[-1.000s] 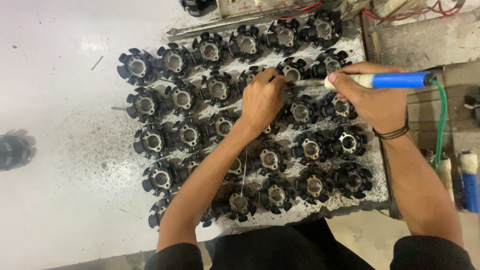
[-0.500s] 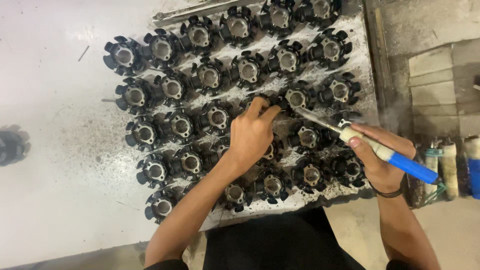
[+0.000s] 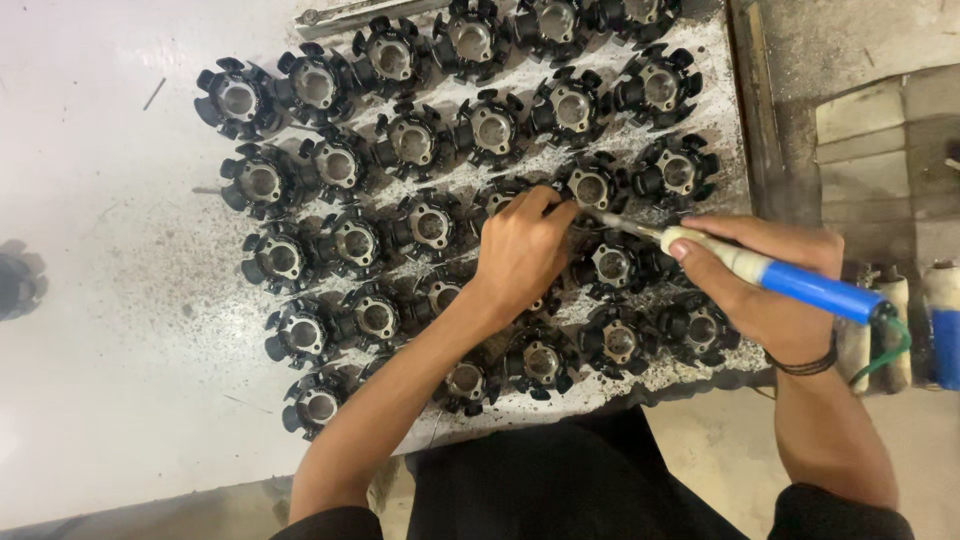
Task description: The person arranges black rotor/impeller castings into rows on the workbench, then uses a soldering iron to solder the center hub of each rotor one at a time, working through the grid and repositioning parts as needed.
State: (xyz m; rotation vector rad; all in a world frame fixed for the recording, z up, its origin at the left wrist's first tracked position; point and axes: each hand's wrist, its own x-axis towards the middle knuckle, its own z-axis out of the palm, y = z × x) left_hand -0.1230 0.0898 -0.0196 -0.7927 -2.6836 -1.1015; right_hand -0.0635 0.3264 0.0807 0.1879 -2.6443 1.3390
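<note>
A white worktable fills the view, seen from above, and stretches away to the left of both hands. On it, under and around the hands, lies a grey flat tray speckled with dark grit. It holds about two dozen black finned parts, each a round hub with a metal bore and short blades around its edge, packed in slanting rows and touching their neighbours. No bin or box is in view; the tray has no visible walls, so the parts simply sit on it.

The left hand rests in the middle of the rows, fingers curled down over one finned part beneath it, pinning it. That part is mostly hidden by the hand.

The right hand grips a pen-shaped tool with a blue handle and pale collar. Its thin metal tip points left and meets the left fingertips. A green cord trails from the handle's rear end.

The parts look rigid and light enough for one hand, probably hard plastic around metal. The blades seem the fragile bit, so holding by the hub or across the outer rim looks safest. The tool looks stiff and light, held like a pen.

Right of the right hand stand blue and pale cylinders, partly cut off.
</note>
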